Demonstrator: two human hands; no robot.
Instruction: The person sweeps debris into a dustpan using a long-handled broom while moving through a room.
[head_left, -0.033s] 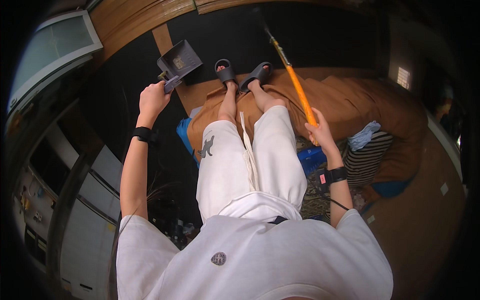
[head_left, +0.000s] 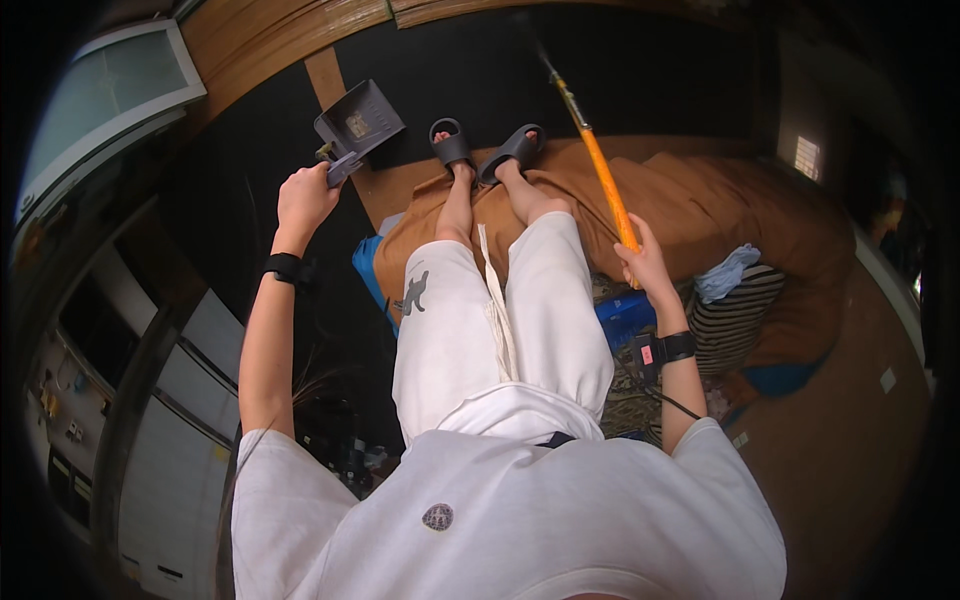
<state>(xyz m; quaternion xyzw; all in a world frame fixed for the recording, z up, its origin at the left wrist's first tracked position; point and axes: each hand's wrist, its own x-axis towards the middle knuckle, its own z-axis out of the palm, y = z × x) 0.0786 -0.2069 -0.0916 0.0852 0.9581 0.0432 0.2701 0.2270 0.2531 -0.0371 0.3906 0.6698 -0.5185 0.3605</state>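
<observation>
My left hand [head_left: 306,203] is closed round the handle of a grey dustpan [head_left: 375,105], held out ahead on the left. Some pale bits [head_left: 357,124] lie in its pan. In my right hand [head_left: 643,262], the fingers wrap the lower end of a stick with an orange handle [head_left: 605,180]. Its thinner upper part points forward and a little left over the black floor covering. The far tip is blurred into the dark, so its kind cannot be told.
My slippered feet [head_left: 452,143] rest at the edge of a brown cover [head_left: 690,190]. A striped cushion [head_left: 738,320] with a light blue cloth [head_left: 728,273] lies on the right. A white-framed glass cabinet [head_left: 130,75] stands at the far left, above white drawers [head_left: 170,480].
The orange-handled stick has shifted slightly to the right, its upper part most, and my right hand has moved a little with it. The dustpan and my left hand stay put.
</observation>
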